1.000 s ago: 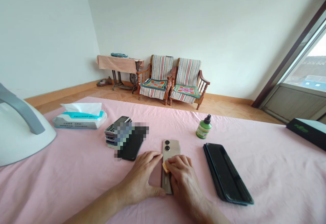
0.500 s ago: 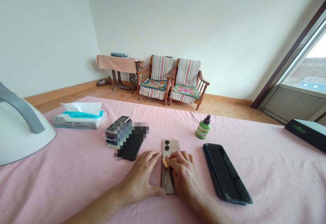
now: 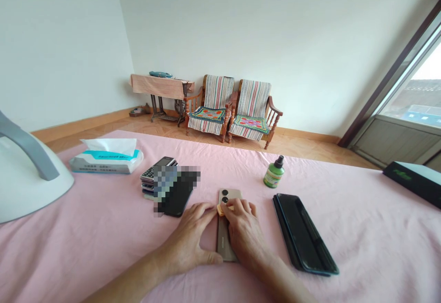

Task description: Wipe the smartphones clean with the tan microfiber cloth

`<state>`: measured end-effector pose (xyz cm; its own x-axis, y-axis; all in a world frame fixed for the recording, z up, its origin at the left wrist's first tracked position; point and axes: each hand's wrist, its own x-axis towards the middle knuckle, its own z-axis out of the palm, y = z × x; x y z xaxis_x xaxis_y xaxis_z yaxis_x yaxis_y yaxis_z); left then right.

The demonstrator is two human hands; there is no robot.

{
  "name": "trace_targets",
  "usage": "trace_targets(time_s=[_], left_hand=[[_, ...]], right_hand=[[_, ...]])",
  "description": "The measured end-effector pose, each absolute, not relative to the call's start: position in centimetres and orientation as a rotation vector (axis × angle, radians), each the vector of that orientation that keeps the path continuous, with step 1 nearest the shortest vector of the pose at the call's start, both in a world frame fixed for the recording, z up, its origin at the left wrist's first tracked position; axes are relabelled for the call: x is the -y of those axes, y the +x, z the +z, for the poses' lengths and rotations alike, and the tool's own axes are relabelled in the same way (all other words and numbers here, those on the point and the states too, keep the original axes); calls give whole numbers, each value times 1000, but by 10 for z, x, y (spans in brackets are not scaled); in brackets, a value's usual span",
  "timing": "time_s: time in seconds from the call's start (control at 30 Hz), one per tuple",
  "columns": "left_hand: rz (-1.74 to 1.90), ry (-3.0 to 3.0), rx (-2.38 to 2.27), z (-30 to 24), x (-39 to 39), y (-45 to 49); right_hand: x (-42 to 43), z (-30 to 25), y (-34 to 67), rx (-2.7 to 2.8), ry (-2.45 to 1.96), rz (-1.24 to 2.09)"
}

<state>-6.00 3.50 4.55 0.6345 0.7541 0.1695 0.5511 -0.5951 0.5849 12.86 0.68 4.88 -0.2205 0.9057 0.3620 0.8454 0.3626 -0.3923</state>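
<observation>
A beige smartphone [image 3: 223, 244] lies back up on the pink cloth, its two round camera lenses at the far end. My left hand [image 3: 193, 234] braces its left side, the thumb at the near corner and the fingers along the edge farther up. My right hand [image 3: 245, 229] is closed on a small folded orange cloth [image 3: 220, 209], pressed against the phone's back just below the lenses. The right fingers hide part of the cloth and the phone's right side.
Left of the hands lie a dark phone [image 3: 179, 199] and stacked old phones [image 3: 160, 169], partly pixelated. A green spray bottle [image 3: 274, 173] and dark phones [image 3: 306, 234] are on the right. Tissues [image 3: 106, 158], a white appliance [image 3: 31, 179] and a black box [image 3: 409, 179] stand farther out.
My right hand has slid the orange cloth a little up and to the left on the phone's back, toward the lenses. My left hand keeps its hold on the phone's edge.
</observation>
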Motion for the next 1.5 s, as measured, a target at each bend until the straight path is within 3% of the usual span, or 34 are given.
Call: trace_targets(time_s=[0.67, 1.5], left_hand=[[632, 2349, -1069, 38, -35, -59], [604, 2419, -1031, 35, -36, -62]], right_hand=[[-10, 47, 128, 2096, -1507, 195], [35, 53, 143, 2021, -1362, 558]])
